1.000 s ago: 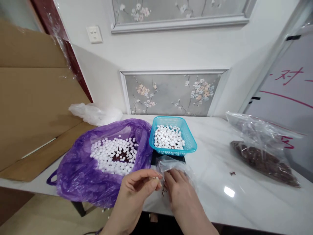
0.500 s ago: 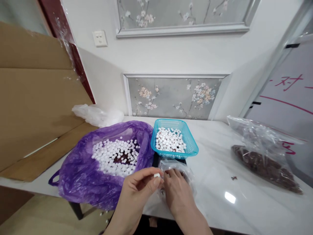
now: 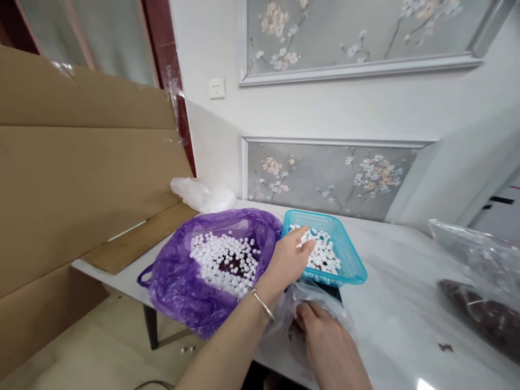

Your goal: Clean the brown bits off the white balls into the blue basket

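My left hand, with a bracelet at the wrist, is over the near left part of a blue plastic basket. Its thumb and index finger are apart, and I see nothing gripped between them. Small white round pieces fill much of the basket. Below it, my right hand reaches into a clear plastic bag holding small dark brown pieces. The fingers there are curled together; whatever they pinch is hidden. Left of both hands lies an open purple plastic bag with many white pieces and some dark ones.
A cardboard box stands at the left, beside a crumpled white plastic bag. On the right lies a clear bag of dark brown pieces. A few small brown pieces rest on the white table.
My left hand has moved from beside my right hand up over the basket, and its fingers have opened from around a white piece. The view has swung left.
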Tool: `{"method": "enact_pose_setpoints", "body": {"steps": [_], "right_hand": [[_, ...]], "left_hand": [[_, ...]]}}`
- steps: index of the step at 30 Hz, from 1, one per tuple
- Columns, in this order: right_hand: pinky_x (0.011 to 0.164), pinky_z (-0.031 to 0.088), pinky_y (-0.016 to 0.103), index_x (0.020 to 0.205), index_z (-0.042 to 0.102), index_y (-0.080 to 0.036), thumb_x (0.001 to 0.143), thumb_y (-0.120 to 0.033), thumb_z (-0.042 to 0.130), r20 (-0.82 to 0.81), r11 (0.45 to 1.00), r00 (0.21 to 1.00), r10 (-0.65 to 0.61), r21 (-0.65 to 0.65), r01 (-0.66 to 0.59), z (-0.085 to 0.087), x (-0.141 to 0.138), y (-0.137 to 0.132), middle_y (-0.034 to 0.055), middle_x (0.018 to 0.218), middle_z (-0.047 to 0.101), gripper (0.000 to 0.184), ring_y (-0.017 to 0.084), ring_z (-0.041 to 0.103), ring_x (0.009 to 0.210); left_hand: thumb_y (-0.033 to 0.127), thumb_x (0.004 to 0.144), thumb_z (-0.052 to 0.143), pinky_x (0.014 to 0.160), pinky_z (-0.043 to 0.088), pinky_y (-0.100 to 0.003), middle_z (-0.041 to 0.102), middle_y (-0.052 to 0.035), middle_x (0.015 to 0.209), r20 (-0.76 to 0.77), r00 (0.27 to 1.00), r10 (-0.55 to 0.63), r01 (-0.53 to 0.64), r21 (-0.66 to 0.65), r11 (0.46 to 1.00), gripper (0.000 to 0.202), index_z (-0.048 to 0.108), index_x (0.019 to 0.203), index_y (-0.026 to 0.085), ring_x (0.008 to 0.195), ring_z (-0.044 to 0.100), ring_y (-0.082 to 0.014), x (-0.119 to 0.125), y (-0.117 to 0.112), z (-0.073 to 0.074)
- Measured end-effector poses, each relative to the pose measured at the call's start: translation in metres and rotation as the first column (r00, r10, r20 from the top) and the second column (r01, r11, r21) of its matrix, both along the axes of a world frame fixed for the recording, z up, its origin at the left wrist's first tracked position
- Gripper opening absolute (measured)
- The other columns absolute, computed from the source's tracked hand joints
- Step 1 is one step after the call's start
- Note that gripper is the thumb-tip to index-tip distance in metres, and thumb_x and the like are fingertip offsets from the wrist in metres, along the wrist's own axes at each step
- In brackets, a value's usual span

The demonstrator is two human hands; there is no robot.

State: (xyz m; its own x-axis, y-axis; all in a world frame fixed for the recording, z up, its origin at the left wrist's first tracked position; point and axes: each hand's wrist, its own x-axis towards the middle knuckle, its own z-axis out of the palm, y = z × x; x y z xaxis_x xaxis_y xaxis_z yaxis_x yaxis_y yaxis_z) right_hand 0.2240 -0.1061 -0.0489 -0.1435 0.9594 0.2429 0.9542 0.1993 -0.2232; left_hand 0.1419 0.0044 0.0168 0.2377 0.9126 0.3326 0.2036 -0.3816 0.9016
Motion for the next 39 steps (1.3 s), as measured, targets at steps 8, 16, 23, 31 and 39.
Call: {"method": "enact_pose_setpoints", "body": {"steps": [8,16,23,31,39], "right_hand": [[0.05,0.053,0.027,0.088,0.059,-0.027,0.093,-0.015,0.04,-0.208,0.971,0.965,0.162,0.208,-0.118,-0.005,0.015,-0.014,0.0004,0.078,0.068,0.023,0.02,0.069,0.062],[0.062,0.056,0.021,0.1,0.064,-0.026,0.097,-0.024,0.046,-0.396,0.912,0.888,0.232,0.407,-0.057,-0.006,0.022,-0.019,0.0012,0.088,0.073,0.019,0.015,0.072,0.07],[0.065,0.053,0.017,0.097,0.065,-0.027,0.094,-0.025,0.052,-0.586,0.928,0.793,0.167,0.365,0.074,0.003,0.019,-0.029,-0.0025,0.086,0.073,0.014,0.012,0.069,0.068],[0.057,0.05,0.018,0.08,0.073,-0.026,0.083,-0.032,0.066,-0.916,0.989,0.395,0.062,0.109,0.097,0.024,0.005,-0.034,-0.002,0.068,0.069,0.01,0.014,0.062,0.059],[0.062,0.048,0.014,0.077,0.069,-0.025,0.086,-0.023,0.062,-0.98,0.987,0.134,0.149,0.155,0.033,0.043,0.001,-0.043,-0.0031,0.067,0.063,0.011,0.011,0.059,0.062]], "left_hand": [[0.021,0.078,0.057,0.077,0.046,-0.031,0.079,-0.0053,0.088,-0.428,0.904,0.002,0.014,0.036,0.999,0.023,0.08,0.084,0.02,0.081,0.068,-0.0257,-0.111,-0.013,0.023],[0.01,0.07,0.054,0.068,0.039,-0.027,0.071,-0.0028,0.067,-0.671,0.738,-0.066,0.048,-0.046,0.998,0.023,0.073,0.067,0.021,0.069,0.062,-0.0218,-0.139,-0.032,-0.006],[0.011,0.074,0.055,0.08,0.039,-0.032,0.07,-0.0054,0.085,-0.611,0.791,-0.029,0.013,-0.03,0.999,0.023,0.074,0.079,0.022,0.082,0.06,-0.0237,-0.136,-0.029,-0.011],[0.041,0.092,0.049,0.062,0.043,-0.023,0.063,-0.0033,0.071,-0.142,0.985,-0.099,0.058,-0.27,0.961,0.032,0.068,0.096,0.015,0.066,0.055,-0.0146,-0.096,-0.069,-0.008],[0.029,0.076,0.077,0.063,0.046,-0.021,0.06,0.0006,0.064,0.684,0.729,-0.008,0.516,-0.542,0.664,0.014,0.074,0.082,0.016,0.057,0.055,-0.0085,-0.045,-0.107,-0.018]]}}
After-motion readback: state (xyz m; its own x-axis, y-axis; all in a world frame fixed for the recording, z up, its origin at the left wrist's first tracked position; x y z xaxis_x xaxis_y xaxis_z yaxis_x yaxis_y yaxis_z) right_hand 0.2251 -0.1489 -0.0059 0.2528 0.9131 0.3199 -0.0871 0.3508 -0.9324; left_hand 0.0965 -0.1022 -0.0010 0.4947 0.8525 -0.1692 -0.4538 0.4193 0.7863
